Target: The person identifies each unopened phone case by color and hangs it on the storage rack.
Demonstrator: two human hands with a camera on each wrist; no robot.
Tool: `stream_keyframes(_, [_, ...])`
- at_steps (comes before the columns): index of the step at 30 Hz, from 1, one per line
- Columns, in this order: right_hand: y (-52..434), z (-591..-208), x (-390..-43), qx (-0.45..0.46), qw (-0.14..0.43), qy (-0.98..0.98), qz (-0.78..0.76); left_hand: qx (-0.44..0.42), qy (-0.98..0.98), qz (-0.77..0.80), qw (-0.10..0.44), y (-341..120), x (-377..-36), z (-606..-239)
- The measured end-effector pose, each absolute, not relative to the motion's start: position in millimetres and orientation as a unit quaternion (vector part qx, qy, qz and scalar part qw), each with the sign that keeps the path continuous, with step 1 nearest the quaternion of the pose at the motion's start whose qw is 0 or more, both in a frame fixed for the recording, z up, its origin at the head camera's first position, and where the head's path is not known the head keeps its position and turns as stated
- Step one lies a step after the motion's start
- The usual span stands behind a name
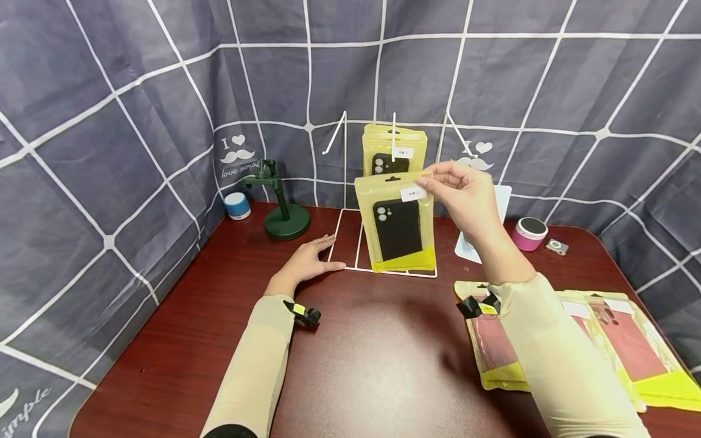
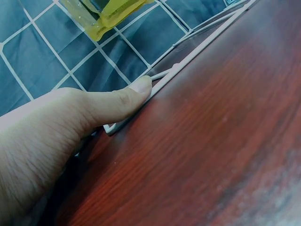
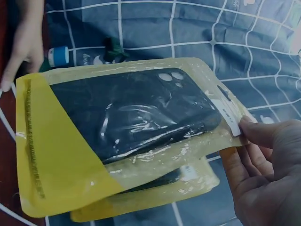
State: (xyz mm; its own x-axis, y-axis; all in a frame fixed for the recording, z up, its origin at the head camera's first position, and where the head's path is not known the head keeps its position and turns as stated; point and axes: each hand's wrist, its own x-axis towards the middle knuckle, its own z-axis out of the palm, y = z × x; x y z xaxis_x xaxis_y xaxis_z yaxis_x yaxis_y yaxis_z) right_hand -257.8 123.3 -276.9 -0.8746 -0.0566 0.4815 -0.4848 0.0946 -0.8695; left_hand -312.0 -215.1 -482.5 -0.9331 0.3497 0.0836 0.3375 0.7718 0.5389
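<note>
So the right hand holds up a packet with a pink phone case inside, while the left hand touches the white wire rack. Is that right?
Not quite: the phone case in the packet that the right hand holds up is black, not pink, as the head view shows. The left hand does touch the white wire rack.

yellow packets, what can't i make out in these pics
Head view: rear packet, lower part hidden behind held packet.
Head view: leftmost table packet, right side covered by right sleeve.
Left wrist view: yellow packet, mostly cut off by top edge.
Right wrist view: small print on the held packet, too blurred to read.
</note>
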Motion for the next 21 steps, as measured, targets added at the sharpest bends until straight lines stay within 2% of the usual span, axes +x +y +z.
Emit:
stream_keyframes(8, [113,-260,-268,0.178,0.196,-0.707,0.656,0.18,0.941,0.285,0.014,-215,-311,-481])
stream_keyframes(21, [111,-262,-279,0.161,0.218,-0.736,0.621,0.188,0.94,0.284,0.012,-215,-310,-481])
